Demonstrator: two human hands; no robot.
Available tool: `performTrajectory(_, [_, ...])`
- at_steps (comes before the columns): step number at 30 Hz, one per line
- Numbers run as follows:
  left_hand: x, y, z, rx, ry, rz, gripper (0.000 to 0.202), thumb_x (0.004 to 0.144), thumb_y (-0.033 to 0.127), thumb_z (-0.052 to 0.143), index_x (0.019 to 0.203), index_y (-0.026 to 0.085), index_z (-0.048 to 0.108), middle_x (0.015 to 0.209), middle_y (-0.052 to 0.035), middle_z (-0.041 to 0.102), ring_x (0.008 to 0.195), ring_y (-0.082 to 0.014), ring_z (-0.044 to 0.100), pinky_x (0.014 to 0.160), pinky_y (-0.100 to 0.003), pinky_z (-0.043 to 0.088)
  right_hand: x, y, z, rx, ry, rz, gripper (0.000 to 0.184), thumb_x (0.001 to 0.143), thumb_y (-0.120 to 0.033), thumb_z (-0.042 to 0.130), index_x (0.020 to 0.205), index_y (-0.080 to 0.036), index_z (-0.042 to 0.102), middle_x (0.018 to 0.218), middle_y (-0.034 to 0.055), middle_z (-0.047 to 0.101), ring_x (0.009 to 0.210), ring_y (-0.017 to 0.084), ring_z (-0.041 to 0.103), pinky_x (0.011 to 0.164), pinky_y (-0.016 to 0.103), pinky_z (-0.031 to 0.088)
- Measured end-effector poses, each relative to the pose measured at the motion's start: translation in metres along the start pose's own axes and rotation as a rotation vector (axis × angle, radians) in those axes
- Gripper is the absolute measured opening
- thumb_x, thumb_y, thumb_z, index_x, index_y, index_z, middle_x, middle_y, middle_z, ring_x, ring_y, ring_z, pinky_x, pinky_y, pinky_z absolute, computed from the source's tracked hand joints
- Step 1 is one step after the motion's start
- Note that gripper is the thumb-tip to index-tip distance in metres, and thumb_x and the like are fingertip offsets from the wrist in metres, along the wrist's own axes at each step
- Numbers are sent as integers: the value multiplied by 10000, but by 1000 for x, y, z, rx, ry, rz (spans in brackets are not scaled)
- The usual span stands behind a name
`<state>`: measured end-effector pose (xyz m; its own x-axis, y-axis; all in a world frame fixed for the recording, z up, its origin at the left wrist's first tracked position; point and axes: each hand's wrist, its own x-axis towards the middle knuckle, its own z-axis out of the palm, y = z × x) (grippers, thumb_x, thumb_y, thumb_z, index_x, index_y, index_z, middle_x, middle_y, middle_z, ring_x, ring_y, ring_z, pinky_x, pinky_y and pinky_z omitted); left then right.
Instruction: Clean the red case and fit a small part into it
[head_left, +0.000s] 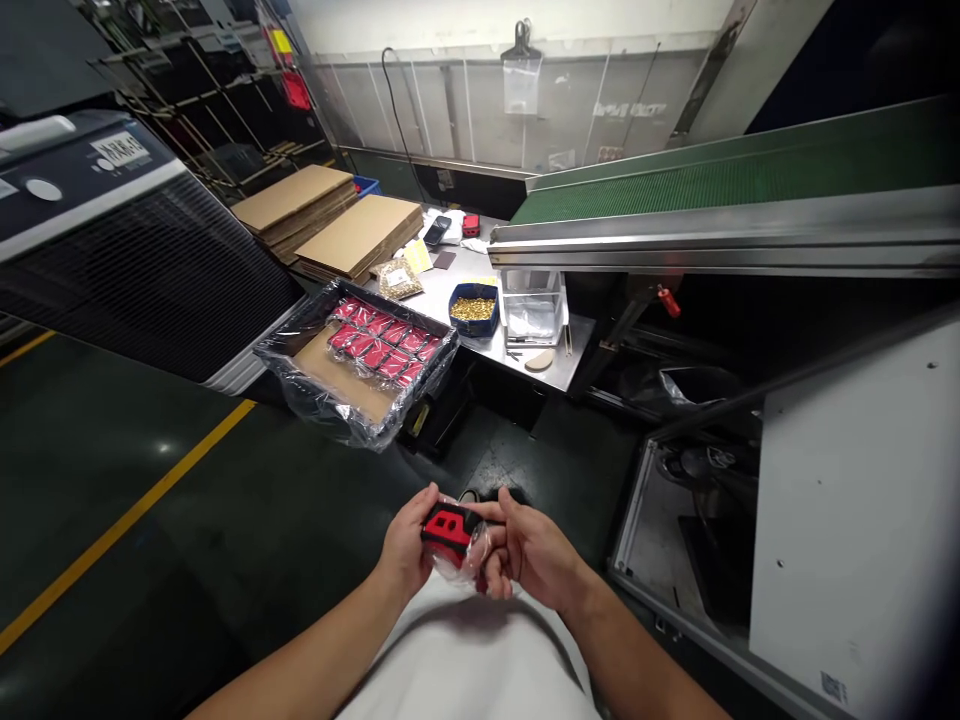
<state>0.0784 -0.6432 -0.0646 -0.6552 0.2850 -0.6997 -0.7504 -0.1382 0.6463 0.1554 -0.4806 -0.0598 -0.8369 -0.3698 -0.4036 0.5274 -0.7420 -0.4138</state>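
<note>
Both my hands meet low in the middle of the view, over my lap. My left hand [406, 545] and my right hand [529, 550] are closed together on a small red and black part [444, 528] that sits in a clear plastic bag [459, 562]. The right index finger lies across the top of the part. Ahead of me a plastic-lined carton [322, 385] holds rows of the same red bagged parts [384, 341] along its far side.
A steel table [517, 350] carries a blue bin of brass pieces [473, 308], a clear box [532, 305], flat cardboard stacks [358, 235] and a phone. A green conveyor [720, 170] runs on the right, a white cabinet [855, 500] below it, a dark machine [127, 250] at left.
</note>
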Motion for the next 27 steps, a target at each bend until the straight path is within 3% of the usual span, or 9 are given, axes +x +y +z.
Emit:
performTrajectory(3, [-3, -2, 3, -14, -22, -172, 425, 870, 528, 581, 792, 111, 599, 740, -118, 636, 661, -239, 627, 653, -397, 535, -5, -7, 8, 91, -67, -16, 686, 954, -661, 317, 1231, -67, 521, 847, 186, 733, 531, 205, 689, 368, 194, 466])
performTrajectory(6, [1, 0, 4, 27, -19, -178, 444, 904, 538, 512, 795, 115, 593, 754, -119, 632, 678, -234, 628, 694, -403, 533, -4, -9, 12, 95, -26, -28, 717, 937, -681, 343, 1248, -56, 508, 868, 210, 732, 522, 214, 685, 363, 205, 463])
performTrajectory(10, [14, 12, 0, 224, 37, 104, 409, 854, 550, 632, 774, 151, 598, 693, -36, 603, 630, -176, 565, 639, -310, 463, 3, -2, 8, -11, 163, -119, 794, 833, -590, 652, 1392, -98, 375, 744, 143, 730, 408, 151, 597, 335, 167, 392])
performTrajectory(13, [16, 28, -2, 434, 58, 373, 355, 830, 519, 697, 830, 165, 708, 852, -78, 682, 821, -227, 601, 794, -338, 449, 17, 8, 3, -163, 310, -151, 937, 737, -542, 780, 1436, -126, 314, 563, 39, 662, 315, 89, 440, 292, 147, 295])
performTrajectory(17, [6, 52, -4, 598, -18, 584, 217, 851, 441, 695, 831, 244, 783, 1051, -92, 706, 1052, -296, 591, 1007, -373, 395, 48, 17, 3, -431, 386, -154, 735, 666, -638, 784, 1143, -106, 611, 401, -33, 490, 285, 78, 354, 263, 163, 208])
performTrajectory(21, [16, 68, -17, 533, -67, 641, 245, 843, 489, 690, 935, 282, 782, 1277, -66, 615, 1240, -293, 492, 1121, -345, 330, 87, 9, 6, -492, 409, -239, 624, 630, -690, 771, 874, -119, 704, 510, 23, 563, 326, 56, 339, 310, 200, 216])
performTrajectory(24, [51, 80, -32, 218, 90, 515, 456, 818, 628, 651, 1129, 296, 686, 1403, -45, 486, 1344, -272, 374, 1160, -352, 281, 119, 0, 10, -595, 464, -294, 627, 628, -707, 756, 904, -144, 734, 567, 60, 627, 344, 80, 345, 330, 242, 264])
performTrajectory(26, [80, 93, -40, -41, 34, 242, 527, 771, 687, 658, 1012, 219, 689, 1193, -131, 605, 1161, -331, 537, 1007, -443, 455, 147, -3, 16, -613, 530, -358, 628, 601, -735, 753, 853, -160, 742, 616, 86, 671, 411, 153, 488, 403, 299, 417])
performTrajectory(27, [93, 101, -42, -158, -55, 89, 528, 757, 695, 663, 894, 186, 688, 999, -153, 653, 961, -340, 619, 828, -453, 536, 162, -3, 19, -598, 550, -380, 619, 582, -744, 758, 815, -171, 743, 647, 97, 692, 484, 202, 571, 479, 337, 492])
